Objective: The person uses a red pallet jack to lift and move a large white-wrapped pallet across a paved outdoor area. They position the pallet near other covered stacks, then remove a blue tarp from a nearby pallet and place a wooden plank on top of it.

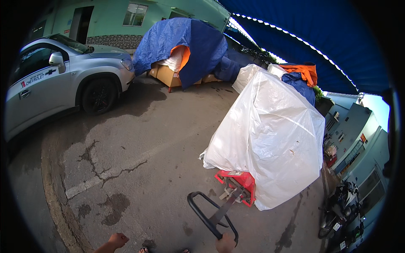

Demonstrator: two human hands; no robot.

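Observation:
At the lower edge, my right hand (pixel 225 243) is closed round the black loop handle (pixel 201 213) of a pallet jack. The handle's bar runs forward to the jack's red body (pixel 239 181), which stands against a tall load under a white plastic sheet (pixel 270 126). The sheet hides the goods and the jack's forks. My left hand (pixel 119 240) hangs apart to the left, over the asphalt, fingers curled in with nothing visible in them. My sandalled feet (pixel 144 250) show at the bottom between the two hands.
A silver car (pixel 71 76) is parked at the left. Beyond the asphalt (pixel 139 139), a blue tarp (pixel 181 42) covers cardboard boxes (pixel 166 76). Motorbikes (pixel 341 206) line the right wall. An orange and blue tarp (pixel 303 74) lies behind the white load, under a blue canopy (pixel 303 33).

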